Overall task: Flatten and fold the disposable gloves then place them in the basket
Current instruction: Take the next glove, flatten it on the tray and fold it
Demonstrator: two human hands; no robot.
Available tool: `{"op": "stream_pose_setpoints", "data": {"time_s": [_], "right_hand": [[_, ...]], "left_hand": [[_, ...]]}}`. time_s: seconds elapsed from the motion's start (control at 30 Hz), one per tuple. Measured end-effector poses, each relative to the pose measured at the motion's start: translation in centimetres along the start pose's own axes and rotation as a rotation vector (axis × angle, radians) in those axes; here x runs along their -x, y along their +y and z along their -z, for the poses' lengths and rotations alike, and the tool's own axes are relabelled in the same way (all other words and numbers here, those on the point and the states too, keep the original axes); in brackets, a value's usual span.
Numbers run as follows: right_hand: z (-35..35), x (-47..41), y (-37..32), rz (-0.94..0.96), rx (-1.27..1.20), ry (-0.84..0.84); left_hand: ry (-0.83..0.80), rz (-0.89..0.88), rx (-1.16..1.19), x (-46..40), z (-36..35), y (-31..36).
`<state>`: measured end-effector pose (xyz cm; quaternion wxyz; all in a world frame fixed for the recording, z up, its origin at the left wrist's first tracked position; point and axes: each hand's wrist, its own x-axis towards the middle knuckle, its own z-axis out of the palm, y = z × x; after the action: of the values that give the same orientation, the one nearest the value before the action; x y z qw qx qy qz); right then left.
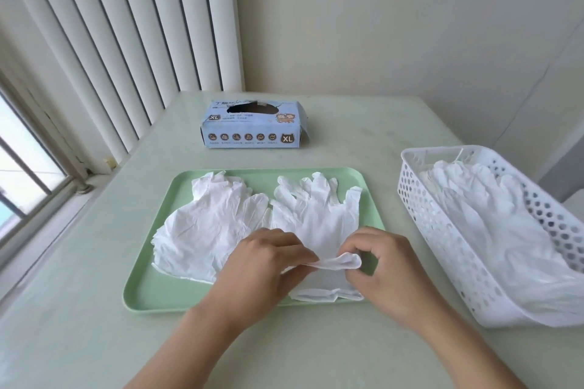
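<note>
Both hands are on the glove at the tray's 5 o'clock. Left hand [265, 265] pinches the glove's cuff edge [338, 262] from the left, right hand [384, 265] pinches the same lifted edge from the right, fingers curled. Neither hand is spread flat.

Working glove [319, 224]: lies on the right half of the green tray [148, 290], long axis roughly 12–6, fingertips at 12, cuff at 6 nearest the person. The cuff looks rolled up off the tray towards 12, so my read is a fold in hand, cuff going over towards the fingers.

Key relation: glove is dead ahead of both hands, which share one edge just beside each other. Fold travel is along the long axis, away from the body.

Second glove pile [208, 224] is on the tray's left half, at 9 o'clock from the hands, crumpled, touching the working glove at the middle. Left hand is nearer to it.

Basket [442, 262] sits at 3 o'clock on the desk [79, 262], just beside the tray, and holds gloves. Right hand is nearer, likely the one for the drop.

Glove box [252, 128] at 12, well apart.
</note>
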<state>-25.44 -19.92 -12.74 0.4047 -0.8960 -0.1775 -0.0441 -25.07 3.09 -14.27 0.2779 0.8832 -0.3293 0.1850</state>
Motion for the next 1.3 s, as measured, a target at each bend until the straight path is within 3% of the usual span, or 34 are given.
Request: {"op": "stream_pose_setpoints", "data": {"time_s": [0.2,0.3,0.37,0.43,0.53,0.7,0.83,0.97,1.07,1.17,1.3], "right_hand": [[0.5,0.1,0.2,-0.018,0.048,-0.14],[1.4,0.3,-0.2,-0.048,0.126,-0.292],[2.7,-0.1,-1.0,-0.056,0.103,-0.373],[3.3,-1.7,-2.4,-0.044,-0.011,-0.226],[1.2,-6.4,-4.0,-0.051,0.018,0.094],[-5.2,-12.7,-2.0,-0.329,0.319,0.023],[-5.9,-13.4,-0.1,-0.223,0.048,0.179],[-6.2,-13.4,0.3,-0.201,-0.27,0.087],[-6.8,-13.5,0.6,-0.189,-0.23,0.055],[-6.5,-13.7,0.5,-0.135,-0.148,0.178],[-5.6,-13.8,0.7,-0.125,-0.362,0.162]], "left_hand": [[-0.076,-0.049,0.049,0.3,-0.2,0.5],[-0.133,0.113,0.199,0.5,0.4,0.5],[-0.067,0.194,0.193,0.1,0.7,0.0],[-0.019,0.246,-0.01,-0.7,0.7,-1.1],[-0.178,0.372,-0.208,-1.5,0.2,-2.2],[-0.233,0.439,-0.24,-0.8,-0.3,-1.7],[-0.222,0.453,-0.229,0.1,0.3,-1.7],[-0.225,0.414,-0.289,-0.3,0.7,-1.3],[-0.259,0.399,-0.319,-0.6,0.7,-0.9],[-0.283,0.388,-0.318,-0.4,0.6,-0.9],[-0.278,0.392,-0.322,-0.3,0.7,-1.1]]}}
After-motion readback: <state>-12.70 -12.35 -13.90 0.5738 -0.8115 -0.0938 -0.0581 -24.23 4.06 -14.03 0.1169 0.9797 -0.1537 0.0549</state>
